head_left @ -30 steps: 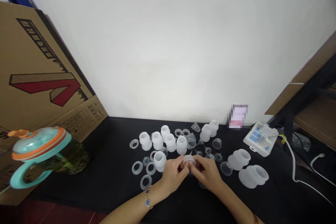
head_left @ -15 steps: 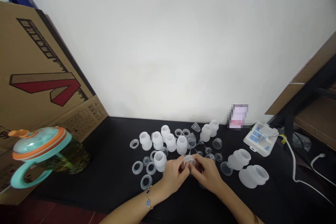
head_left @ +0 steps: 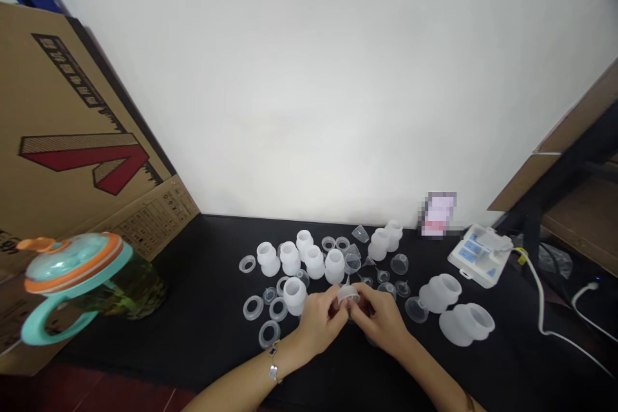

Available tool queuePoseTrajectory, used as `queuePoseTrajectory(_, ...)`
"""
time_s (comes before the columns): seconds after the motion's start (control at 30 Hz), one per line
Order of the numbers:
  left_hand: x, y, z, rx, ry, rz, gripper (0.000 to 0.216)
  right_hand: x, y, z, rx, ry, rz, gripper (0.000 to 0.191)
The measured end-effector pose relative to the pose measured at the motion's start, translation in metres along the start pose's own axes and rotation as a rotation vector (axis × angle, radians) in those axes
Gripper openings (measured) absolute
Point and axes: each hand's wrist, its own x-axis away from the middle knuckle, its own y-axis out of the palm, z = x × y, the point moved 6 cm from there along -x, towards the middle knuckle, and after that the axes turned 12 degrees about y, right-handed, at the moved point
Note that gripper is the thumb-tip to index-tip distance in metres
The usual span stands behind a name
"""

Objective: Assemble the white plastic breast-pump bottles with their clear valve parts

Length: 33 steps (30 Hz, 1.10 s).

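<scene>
My left hand [head_left: 319,322] and my right hand [head_left: 383,320] meet over the black table [head_left: 203,328], fingers pinched together on a small translucent plastic cap [head_left: 348,296] held between them. Just beyond the hands lie several white plastic bottle-shaped pieces [head_left: 315,262], clear rings [head_left: 253,308] and small clear domed caps [head_left: 398,264]. Two larger white ribbed pieces [head_left: 467,324] rest to the right of my right hand. A bracelet [head_left: 273,370] sits on my left wrist.
A teal and orange lidded mug [head_left: 80,283] stands at the left in front of a leaning cardboard box [head_left: 72,141]. A white device [head_left: 480,255] with a white cable [head_left: 543,315] lies at the right, below wooden shelving [head_left: 570,174]. A white wall is behind.
My hands have stayed in place; the fingers shifted slightly around the small cap, which sits a little lower between them.
</scene>
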Motion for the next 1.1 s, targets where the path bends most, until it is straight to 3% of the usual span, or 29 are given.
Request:
queuePoseTrajectory(0.43,-0.0006,-0.0004,-0.0018,0.025,-0.022,0.003,0.023,0.0017,-0.0008,0.0001,0.072,-0.045,0.082,0.017)
queuePoseTrajectory(1.1,0.0007,0.0011,-0.0051,0.004,-0.031,0.001,0.025,0.0014,0.0018,0.003,0.138,-0.066,0.1,0.021)
